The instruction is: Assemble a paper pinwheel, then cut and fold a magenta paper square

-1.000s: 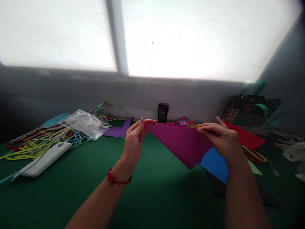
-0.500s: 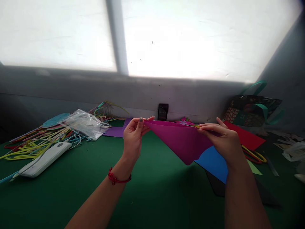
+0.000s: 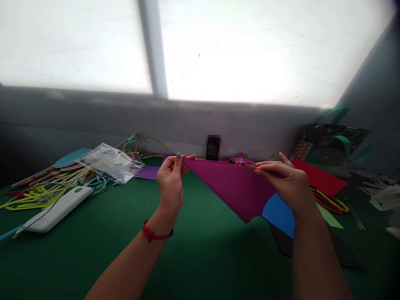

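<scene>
A magenta paper sheet [image 3: 234, 187] folded into a triangle hangs in the air above the green table [image 3: 200, 250], its point downward. My left hand [image 3: 171, 183] pinches its left corner between thumb and fingers; a red cord bracelet sits on that wrist. My right hand [image 3: 289, 183] grips the right corner with the fingers pressed together along the top edge. Both hands are closed on the sheet.
Blue [image 3: 279, 214], red [image 3: 318, 177], light green and black sheets lie at the right, with scissors [image 3: 331, 202]. At the left lie a white device [image 3: 56, 210], a clear plastic bag [image 3: 109, 162], coloured strips and a purple sheet [image 3: 150, 171]. A patterned gift bag [image 3: 331, 148] stands back right.
My left hand slid a little to the left along the top edge and pinched the corner tighter, stretching the fold straighter. The right hand hardly moved.
</scene>
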Available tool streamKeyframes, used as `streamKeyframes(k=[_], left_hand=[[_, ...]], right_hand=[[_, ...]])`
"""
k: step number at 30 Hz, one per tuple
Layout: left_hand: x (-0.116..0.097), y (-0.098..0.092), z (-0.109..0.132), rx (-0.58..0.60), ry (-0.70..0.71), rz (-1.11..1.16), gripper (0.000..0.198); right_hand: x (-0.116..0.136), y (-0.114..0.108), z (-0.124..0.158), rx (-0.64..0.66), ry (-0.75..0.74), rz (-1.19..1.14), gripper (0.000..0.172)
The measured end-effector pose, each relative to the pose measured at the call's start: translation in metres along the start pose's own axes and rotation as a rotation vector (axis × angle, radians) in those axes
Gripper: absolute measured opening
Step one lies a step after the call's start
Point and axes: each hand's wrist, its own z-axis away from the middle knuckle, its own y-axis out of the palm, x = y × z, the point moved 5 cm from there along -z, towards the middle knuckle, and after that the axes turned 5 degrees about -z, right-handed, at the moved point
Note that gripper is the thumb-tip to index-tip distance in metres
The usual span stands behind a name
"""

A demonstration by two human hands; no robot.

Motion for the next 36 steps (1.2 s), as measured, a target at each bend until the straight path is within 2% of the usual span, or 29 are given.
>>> streamKeyframes(k=[4,9,12,18,28,36], left_hand=[[-0.002,0.01,0.001,0.138,-0.036,0.088,0.03],[0.001,0.025,0.008,0.297,-0.074,0.119,0.057],[0.006,0.027,0.012,0.33,-0.072,0.073,0.054],[0.018,0.02,0.01,0.24,-0.098,-0.026,0.026],[0.019,0.014,0.007,0.182,-0.098,-0.038,0.026],[0.016,0.012,0.008,0.139,-0.069,-0.087,0.024]], right_hand=[[0.001,0.001,0.001,-0.035,-0.011,-0.001,0.008],[-0.001,-0.001,0.001,-0.069,0.012,0.019,0.008],[-0.002,-0.002,0.001,-0.081,0.012,0.038,0.009],[0.002,0.001,0.001,-0.072,-0.017,0.038,0.008],[0.004,0.001,0.0,-0.058,-0.015,0.042,0.01],[0.004,0.005,0.0,0.011,0.021,0.03,0.01]])
